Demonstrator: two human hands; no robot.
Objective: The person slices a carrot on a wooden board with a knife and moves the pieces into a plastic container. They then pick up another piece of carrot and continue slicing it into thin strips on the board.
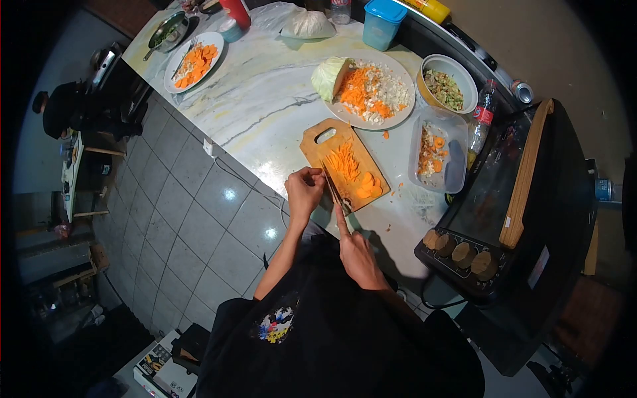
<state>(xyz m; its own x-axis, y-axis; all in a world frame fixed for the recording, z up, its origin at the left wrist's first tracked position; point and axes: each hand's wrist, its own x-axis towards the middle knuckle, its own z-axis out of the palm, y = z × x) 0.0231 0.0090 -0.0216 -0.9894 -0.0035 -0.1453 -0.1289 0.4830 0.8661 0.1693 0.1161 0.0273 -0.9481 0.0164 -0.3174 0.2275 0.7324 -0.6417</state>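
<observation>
My right hand (359, 257) grips the handle of a kitchen knife (334, 190), index finger stretched along it. The blade lies lengthwise over the left side of a wooden cutting board (369, 147). Beside the blade's far end, my left hand (305, 192) is closed with fingers curled and pinched; whatever is in them is hidden. Thin carrot strips (342, 162) lie in a heap on the board, right of the blade. Nearer me on the board are carrot slices (368, 185), overlapping in a small pile.
Behind the board stands a plate (406, 114) with chopped vegetables and a cabbage piece (330, 77). To the right are a plastic container (455, 174), a bowl (471, 85), a bottle (483, 116) and a black appliance (531, 212). Another person (73, 109) is at far left.
</observation>
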